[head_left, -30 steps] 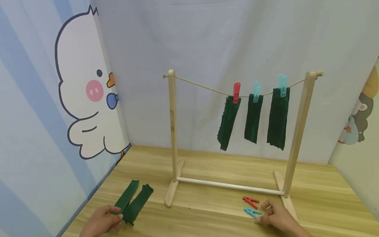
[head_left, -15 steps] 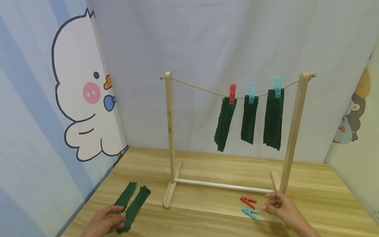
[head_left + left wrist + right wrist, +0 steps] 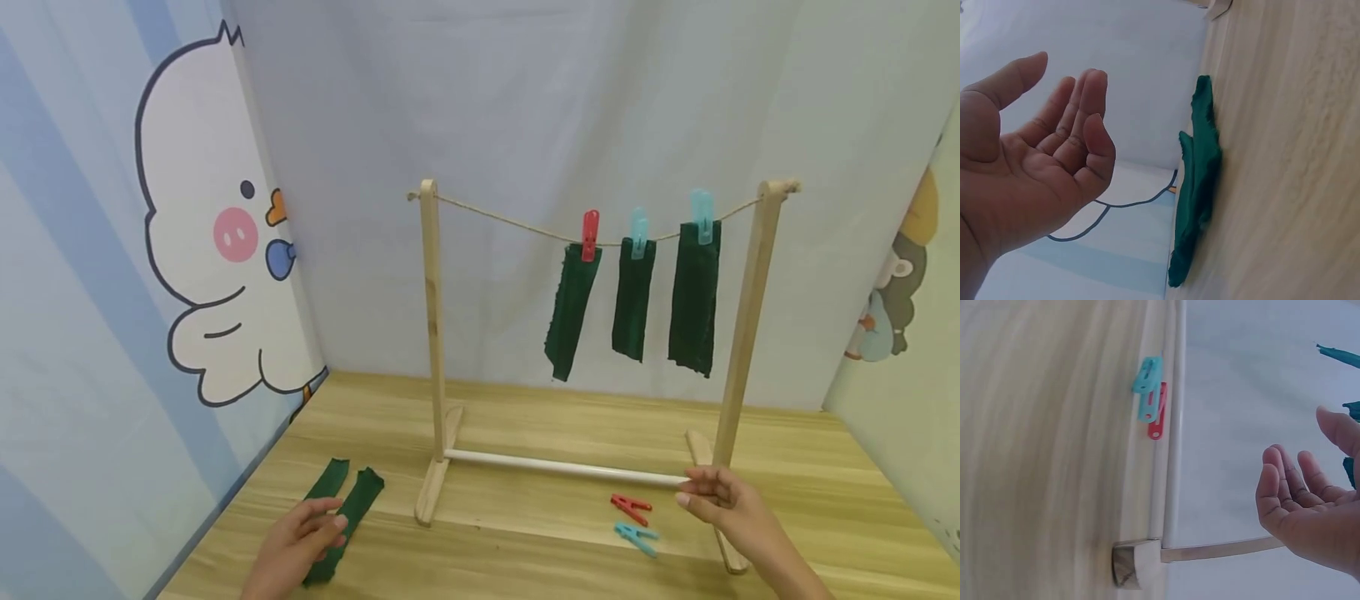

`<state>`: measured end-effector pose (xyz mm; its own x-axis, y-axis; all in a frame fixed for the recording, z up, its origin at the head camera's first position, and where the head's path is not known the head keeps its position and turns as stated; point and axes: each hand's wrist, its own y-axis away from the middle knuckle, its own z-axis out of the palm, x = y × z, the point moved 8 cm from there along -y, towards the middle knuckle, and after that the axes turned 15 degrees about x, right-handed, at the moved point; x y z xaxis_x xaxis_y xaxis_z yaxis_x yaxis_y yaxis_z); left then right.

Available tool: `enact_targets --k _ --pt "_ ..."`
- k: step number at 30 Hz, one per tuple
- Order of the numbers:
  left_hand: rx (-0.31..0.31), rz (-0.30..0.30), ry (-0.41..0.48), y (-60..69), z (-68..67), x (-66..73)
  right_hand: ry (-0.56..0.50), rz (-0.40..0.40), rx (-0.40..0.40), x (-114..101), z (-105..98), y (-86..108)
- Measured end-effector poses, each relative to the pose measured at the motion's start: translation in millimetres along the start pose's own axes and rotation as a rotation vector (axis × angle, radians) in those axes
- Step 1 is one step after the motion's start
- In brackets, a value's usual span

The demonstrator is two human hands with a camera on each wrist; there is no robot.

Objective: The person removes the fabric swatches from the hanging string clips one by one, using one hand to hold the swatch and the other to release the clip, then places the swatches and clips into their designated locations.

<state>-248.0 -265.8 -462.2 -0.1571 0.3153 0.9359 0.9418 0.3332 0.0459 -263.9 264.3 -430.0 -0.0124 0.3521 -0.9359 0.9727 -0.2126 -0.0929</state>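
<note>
Two dark green cloth strips, a left one (image 3: 328,480) and a right one (image 3: 363,492), lie side by side on the table. My left hand (image 3: 296,546) hovers over their near ends, hiding part of them in the head view. In the left wrist view this hand (image 3: 1041,150) has loosely bent fingers, holds nothing and is apart from the cloth. A red clothespin (image 3: 632,507) and a light blue clothespin (image 3: 636,538) lie at the right. My right hand (image 3: 731,504) is raised beside them near the rack's right post, its fingers relaxed and holding nothing, as the right wrist view confirms.
A wooden rack has a left post (image 3: 433,317), a right post (image 3: 750,317), a white bottom bar (image 3: 562,468) and a rope (image 3: 510,221). Three green strips hang from it, one under a red clothespin (image 3: 590,236), two under blue ones. A grey curtain (image 3: 360,275) stands behind.
My right hand has risen away from the blue clothespin toward the right post. My left hand has shifted slightly right and up over the strips. The loose clothespins stay on the table.
</note>
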Motion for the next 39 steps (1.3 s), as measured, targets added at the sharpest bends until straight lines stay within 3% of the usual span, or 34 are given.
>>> enact_targets --k 4,11,20,25,33,39 --pt "0.015 0.055 0.064 1.7 8.0 8.1 -0.024 -0.038 0.020 -7.4 -2.6 0.6" --pt "0.025 0.156 0.168 5.7 18.8 29.9 -0.008 -0.029 0.017 -14.0 -1.6 0.9" --pt "-0.020 0.236 0.216 1.7 39.0 56.3 -0.043 -0.239 0.031 -44.5 -0.1 1.9" --pt "-0.054 0.258 0.243 0.1 50.1 65.8 -0.066 -0.309 0.024 -57.8 -0.9 1.2" --pt "-0.098 0.285 0.281 2.0 62.5 74.3 -0.091 -0.318 0.036 -71.1 -1.2 0.5" --pt "-0.095 0.328 0.280 1.2 70.7 83.7 -0.118 -0.350 0.046 -89.2 -1.5 -3.7"
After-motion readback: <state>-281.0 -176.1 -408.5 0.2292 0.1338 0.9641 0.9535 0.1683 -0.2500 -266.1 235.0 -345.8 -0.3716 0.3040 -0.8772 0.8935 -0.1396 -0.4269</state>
